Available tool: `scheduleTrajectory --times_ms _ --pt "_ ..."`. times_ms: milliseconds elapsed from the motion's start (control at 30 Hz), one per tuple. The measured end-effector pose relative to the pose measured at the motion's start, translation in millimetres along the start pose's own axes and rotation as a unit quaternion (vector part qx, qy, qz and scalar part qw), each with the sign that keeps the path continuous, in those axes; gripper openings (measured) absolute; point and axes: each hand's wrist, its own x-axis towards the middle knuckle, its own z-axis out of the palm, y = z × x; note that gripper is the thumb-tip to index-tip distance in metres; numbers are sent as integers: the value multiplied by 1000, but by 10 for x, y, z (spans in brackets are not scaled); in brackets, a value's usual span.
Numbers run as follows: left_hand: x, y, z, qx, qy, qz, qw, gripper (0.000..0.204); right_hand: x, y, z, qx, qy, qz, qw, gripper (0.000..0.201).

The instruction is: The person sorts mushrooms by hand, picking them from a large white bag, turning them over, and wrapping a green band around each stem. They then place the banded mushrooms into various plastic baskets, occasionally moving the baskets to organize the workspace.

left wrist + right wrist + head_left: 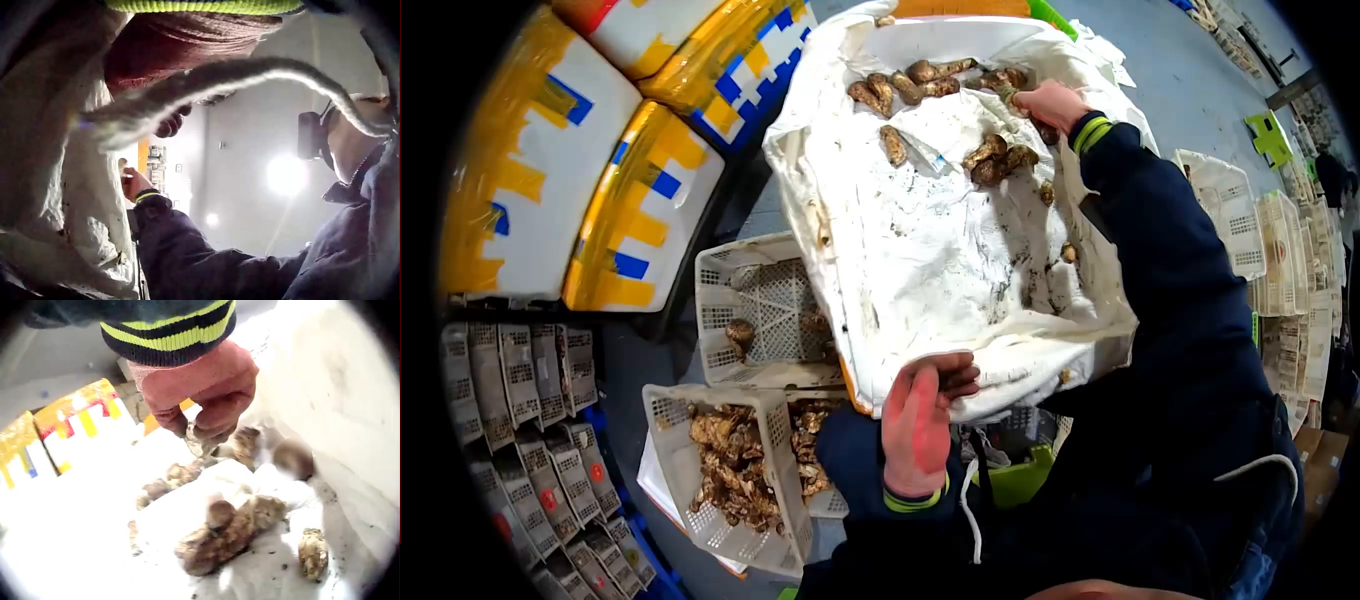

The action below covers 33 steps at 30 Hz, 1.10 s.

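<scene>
A white cloth (940,270) lines a wide box in front of me, with brown, scaly mushrooms (992,168) scattered on it, mostly toward the far end. At the far right of the lining, my right hand (1052,105) pinches a mushroom (195,441) between thumb and fingers; the right wrist view shows its pale, dirt-flecked surface partly hidden by the fingertips. My left hand (918,425) rests at the near rim of the box, palm up, its fingers loosely curled with nothing in them. A thin transparent strip (925,153) lies among the mushrooms.
Left of the box are white plastic baskets; one basket (725,480) is full of mushrooms, another (750,300) holds a few. Taped foam boxes (645,205) stand at upper left. Stacked white crates (1225,210) line the right side. A white drawstring (250,69) crosses the left wrist view.
</scene>
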Motion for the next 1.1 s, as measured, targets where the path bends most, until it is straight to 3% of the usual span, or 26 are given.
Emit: scheduleTrajectory --times_ms 67,100,233,300,367,400,500,633,733,900,967,1033,1100 --pt "25 -10 51 54 1 23 998 26 -390 -49 -134 307 -81 -11 948 29" --pt "48 -36 73 81 -4 36 996 26 -749 -161 -248 500 -124 43 856 24" --pt "-7 -44 315 136 -28 40 990 31 -2192 -557 -577 581 -167 -54 795 28" --pt "-49 -110 441 144 -77 67 984 34 -2717 -644 -561 586 -182 -55 788 35" --pt "-137 -154 584 105 -142 109 978 37 -3149 -725 -497 626 -221 -68 745 39" --pt "-151 -174 593 96 -194 93 972 37 -3299 -730 -424 645 -236 -82 722 42" --pt "-289 -200 587 148 -169 64 972 32 -3581 -698 -334 633 -177 -108 745 38" --pt "-464 -254 623 161 -138 88 973 32 -3715 -506 -365 562 -22 -94 821 31" --pt "-520 -260 657 161 -111 73 978 30 -3792 -484 -433 578 -16 -86 812 31" --pt "-576 -269 721 190 -76 106 973 22 -3829 -615 -504 532 -15 -128 837 29" --pt "-500 -299 631 301 -75 173 935 19 -3843 -714 -523 522 -18 -134 842 28" --pt "-570 -255 732 325 -58 182 926 20 -3829 -798 -447 414 43 -198 887 27" --pt "-667 -224 828 427 27 246 870 29 -3826 -875 -410 403 68 -209 889 27"
